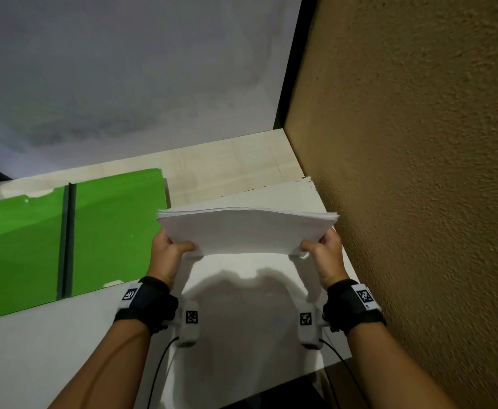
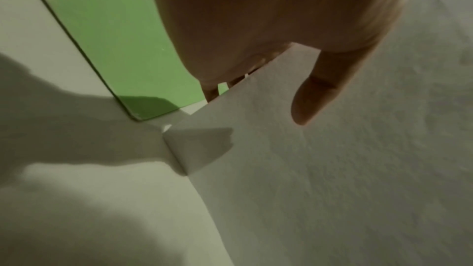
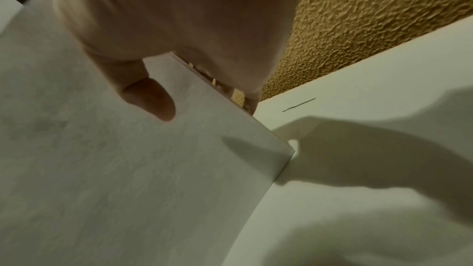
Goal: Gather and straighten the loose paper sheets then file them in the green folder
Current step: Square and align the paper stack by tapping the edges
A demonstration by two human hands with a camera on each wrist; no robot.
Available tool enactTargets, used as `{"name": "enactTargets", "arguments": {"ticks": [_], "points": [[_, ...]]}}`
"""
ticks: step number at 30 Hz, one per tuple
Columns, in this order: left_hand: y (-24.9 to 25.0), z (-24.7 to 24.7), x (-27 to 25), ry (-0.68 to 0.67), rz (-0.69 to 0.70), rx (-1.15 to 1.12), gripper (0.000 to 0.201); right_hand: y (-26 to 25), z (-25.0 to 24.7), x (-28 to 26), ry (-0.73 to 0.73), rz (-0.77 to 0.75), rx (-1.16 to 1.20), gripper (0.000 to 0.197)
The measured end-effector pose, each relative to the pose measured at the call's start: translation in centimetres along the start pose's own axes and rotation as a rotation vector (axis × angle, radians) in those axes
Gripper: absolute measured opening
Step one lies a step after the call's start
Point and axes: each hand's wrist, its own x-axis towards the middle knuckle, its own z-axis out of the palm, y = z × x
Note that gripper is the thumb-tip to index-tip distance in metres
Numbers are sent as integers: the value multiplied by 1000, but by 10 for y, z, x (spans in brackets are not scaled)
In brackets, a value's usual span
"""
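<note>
Left hand (image 1: 168,255) and right hand (image 1: 323,255) grip a paper stack (image 1: 246,231) above the white worktop (image 1: 241,320); the green folder (image 1: 109,228) (lying open) sits beside it, near a textured wall (image 1: 418,172).

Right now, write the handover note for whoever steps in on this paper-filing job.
Left hand: grips the left edge of the paper stack, thumb on the near face.
Right hand: grips the right edge the same way.
Stack: gathered and held tilted above the white table, its bottom edge close to the surface; the top edges look slightly uneven.
Green folder: lies flat on the table to the left of the stack, a dark strap across it; whether it is open cannot be told.
Done: sheets gathered.
Left: finish squaring the edges, then file the stack in the folder.
</note>
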Motion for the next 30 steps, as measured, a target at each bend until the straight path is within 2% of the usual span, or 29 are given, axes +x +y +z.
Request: {"name": "enactTargets", "arguments": {"ticks": [4,7,11,14,15,17,18,20,22,25,27,29,30], "points": [[-3,4,-3,25,5,30,35,0,6,-6,41,-17,29,38],[1,5,-5,58,29,36,32,0,8,-9,86,-50,64,41],[3,4,-6,43,16,45,38,3,5,-10,79,-30,78,47],[15,4,-12,34,69,91,30,-3,3,-8,85,-42,105,45],[24,4,-14,22,113,112,31,-7,2,-8,104,-73,96,50],[52,4,-19,-38,226,160,35,-22,0,-11,197,-221,-37,82],[71,4,-21,-75,303,207,38,-35,-1,-13,232,-329,-160,98],[109,6,-23,-133,494,387,33,-70,3,-20,183,-559,-456,109],[141,11,-26,-168,711,648,16,-102,13,-26,53,-710,-649,100],[177,25,-40,-150,861,853,11,-132,27,-29,-194,-742,-544,60],[191,32,-48,-108,918,858,14,-140,32,-32,-284,-667,-444,28],[193,33,-50,0,953,856,27,-141,33,-36,-279,-593,-355,18],[191,31,-50,75,939,842,45,-139,32,-37,-253,-561,-296,18]]}}
